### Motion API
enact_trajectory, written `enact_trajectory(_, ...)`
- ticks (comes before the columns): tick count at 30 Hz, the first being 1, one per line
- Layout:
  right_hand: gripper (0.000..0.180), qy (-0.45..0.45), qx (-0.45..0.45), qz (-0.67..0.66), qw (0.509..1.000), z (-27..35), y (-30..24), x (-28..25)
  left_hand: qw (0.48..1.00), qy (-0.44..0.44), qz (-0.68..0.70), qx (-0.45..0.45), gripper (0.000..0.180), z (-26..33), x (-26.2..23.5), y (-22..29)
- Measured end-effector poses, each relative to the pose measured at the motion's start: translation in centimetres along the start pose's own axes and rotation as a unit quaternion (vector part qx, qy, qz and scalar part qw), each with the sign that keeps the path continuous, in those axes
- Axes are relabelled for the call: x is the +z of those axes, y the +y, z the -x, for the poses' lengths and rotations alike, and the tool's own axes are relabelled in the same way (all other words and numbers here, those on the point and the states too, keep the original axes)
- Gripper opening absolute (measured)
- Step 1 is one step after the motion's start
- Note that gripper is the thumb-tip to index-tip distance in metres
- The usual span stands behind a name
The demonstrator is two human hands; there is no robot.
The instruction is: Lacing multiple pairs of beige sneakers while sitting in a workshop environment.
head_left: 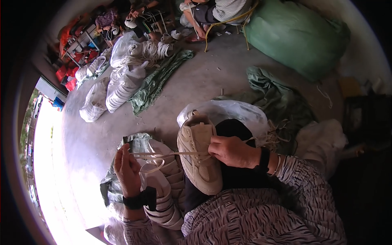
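A beige sneaker (199, 149) rests on my dark-clothed lap, its toe toward me and its heel pointing away. A pale flat shoelace (169, 154) is stretched across the shoe between my two hands. Over on the left, my left hand (127, 167) is raised with its fingers pinched on one end of the lace. My right hand (232, 151) is closed on the lace at the shoe's right side, with a bit of lace showing past the knuckles. Several stacked pale shoes (165, 200) stand beside my left forearm.
Behind the sneaker lies a clear plastic bag (228, 108), with a bundle of loose laces (275, 136) to its right. White bags of shoe parts (122, 87) sit on the floor at the far left. A big green sack (294, 38) and a seated person (220, 12) are at the back.
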State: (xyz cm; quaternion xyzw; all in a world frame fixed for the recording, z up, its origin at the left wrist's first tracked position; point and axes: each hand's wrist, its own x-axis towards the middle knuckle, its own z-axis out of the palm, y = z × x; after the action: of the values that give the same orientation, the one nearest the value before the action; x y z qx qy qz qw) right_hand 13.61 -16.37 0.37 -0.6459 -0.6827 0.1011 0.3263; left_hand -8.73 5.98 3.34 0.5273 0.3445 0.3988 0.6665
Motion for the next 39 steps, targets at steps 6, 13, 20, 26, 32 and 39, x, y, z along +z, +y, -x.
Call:
enact_trajectory(6, 0.011, 0.070, -0.005, 0.107, 0.992, 1.0, -0.9, 1.4, 0.999, 0.023, 0.031, -0.005, 0.025, -1.2, -2.1, 0.3)
enact_trajectory(13, 0.007, -0.142, -0.096, 0.135, 0.976, 4.5, -1.6, 0.7, 0.998, 0.058, 0.021, 0.023, 0.020, -1.9, -3.2, 0.5)
enact_trajectory(20, 0.011, 0.098, 0.121, -0.038, 0.987, 3.0, -0.4, -0.8, 0.991, -0.020, -0.130, -0.018, 0.016, 0.1, -1.9, -2.0)
enact_trajectory(26, 0.006, -0.004, 0.227, -0.167, 0.959, 7.9, -0.5, -2.0, 0.896, -0.073, -0.438, 0.018, 0.026, -0.1, -7.6, -7.0)
enact_trajectory(32, 0.029, 0.201, 0.215, -0.069, 0.953, 7.3, 0.6, -3.5, 0.878, -0.160, -0.444, 0.081, 0.035, 1.9, -2.5, -6.3)
enact_trajectory(39, 0.008, 0.132, 0.180, -0.111, 0.968, 2.6, 0.3, -0.2, 0.963, -0.205, -0.175, 0.018, 0.022, 4.2, 6.2, -5.0)
